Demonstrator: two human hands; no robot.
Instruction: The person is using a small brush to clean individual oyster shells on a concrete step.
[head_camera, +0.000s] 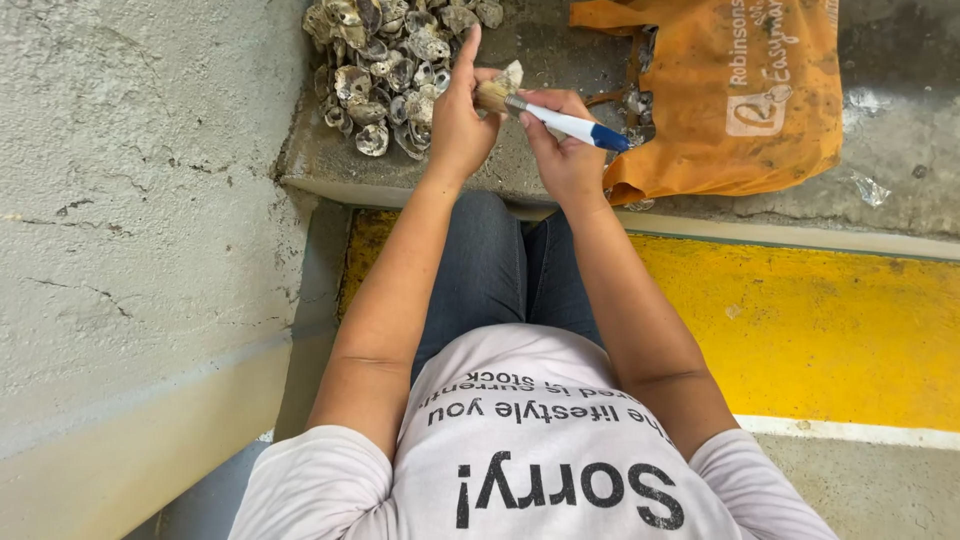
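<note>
A raised grey concrete step (540, 60) carries the things. On its left part lies a heap of rough grey shells (390, 60); on its right part lies a soiled orange cloth bag (740, 100), with a scrap of clear plastic (868, 188) near the bag.

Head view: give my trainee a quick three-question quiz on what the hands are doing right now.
1. True or false: the right hand holds a brush with a white and blue handle.
2. What does the left hand hold? A) a shell B) a cup C) a knife
3. What colour is the bag beside the shell pile?

Key: 1 true; 2 A; 3 orange.
</note>
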